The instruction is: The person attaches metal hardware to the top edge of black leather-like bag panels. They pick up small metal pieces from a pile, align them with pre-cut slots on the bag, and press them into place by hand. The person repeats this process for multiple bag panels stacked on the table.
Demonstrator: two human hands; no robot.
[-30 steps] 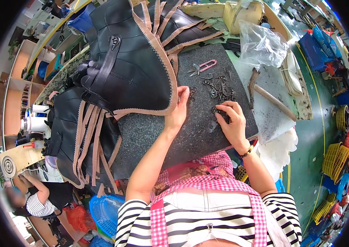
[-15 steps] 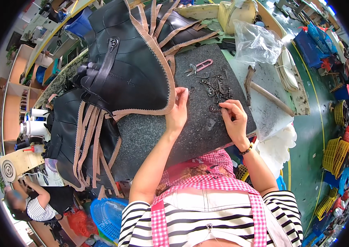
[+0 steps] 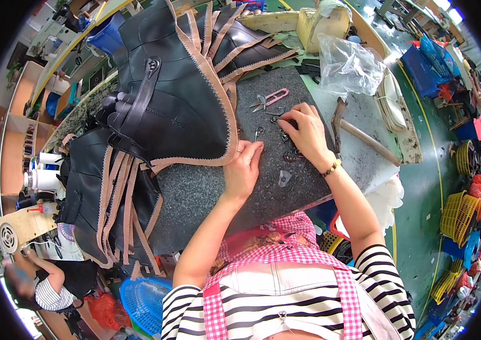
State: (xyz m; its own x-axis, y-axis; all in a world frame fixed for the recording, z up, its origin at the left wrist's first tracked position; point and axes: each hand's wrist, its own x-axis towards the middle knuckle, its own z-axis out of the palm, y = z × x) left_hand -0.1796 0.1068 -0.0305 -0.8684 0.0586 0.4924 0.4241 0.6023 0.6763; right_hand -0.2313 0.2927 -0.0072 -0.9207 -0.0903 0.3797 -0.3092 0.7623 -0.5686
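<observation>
while the left hand [image 3: 242, 171] pinches a metal buckle [image 3: 259, 132], the right hand [image 3: 304, 133] grips what seems a dark fitting [image 3: 274, 119].

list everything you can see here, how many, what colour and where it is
metal pieces: several, dark, on the slab
thread snips: one, pink handle, slab's far part
slab: one, dark grey speckled, centre
leather pieces: several, black with tan zigzag edging, left
hammer: one, wooden handle, right of slab
plastic bag: one, clear, upper right
blue basket: one, lower left
yellow baskets: several, far right
co-worker: one, striped top, lower left
apron: one, pink-and-white checks, on the person
left hand: one, bare, seemingly pinching a metal piece
right hand: one, bare, fingertips at another; beaded bracelet on wrist
</observation>
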